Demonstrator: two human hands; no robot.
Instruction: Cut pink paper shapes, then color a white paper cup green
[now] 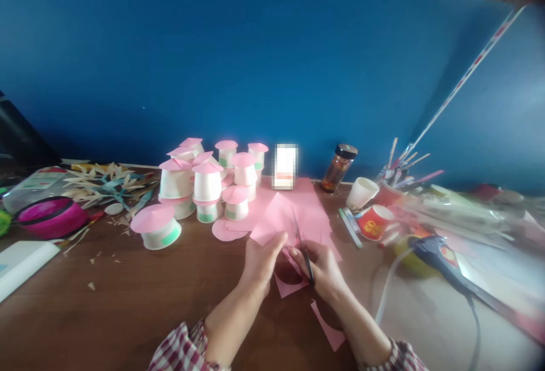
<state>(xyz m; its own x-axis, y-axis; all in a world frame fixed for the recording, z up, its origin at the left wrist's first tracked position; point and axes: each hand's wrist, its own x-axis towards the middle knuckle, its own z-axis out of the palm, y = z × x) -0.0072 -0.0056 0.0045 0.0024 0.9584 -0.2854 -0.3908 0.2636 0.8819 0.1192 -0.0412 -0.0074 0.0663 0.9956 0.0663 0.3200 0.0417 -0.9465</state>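
Your left hand (260,263) pinches pink paper (271,219) extending ahead of it; your right hand (324,269) grips scissors (307,260) just beside; should the paper slip, the scissors could nick your left hand.

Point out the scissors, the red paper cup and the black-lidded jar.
Scissors (308,263), head view, on the black handle.
Red paper cup (375,225), head view, on its side.
Black-lidded jar (336,175), head view, on the body.

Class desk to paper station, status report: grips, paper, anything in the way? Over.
Left grip on pink paper. Right grip holding scissors. Loose pink offcut beside right forearm, apparently not blocking the scissors. Over.
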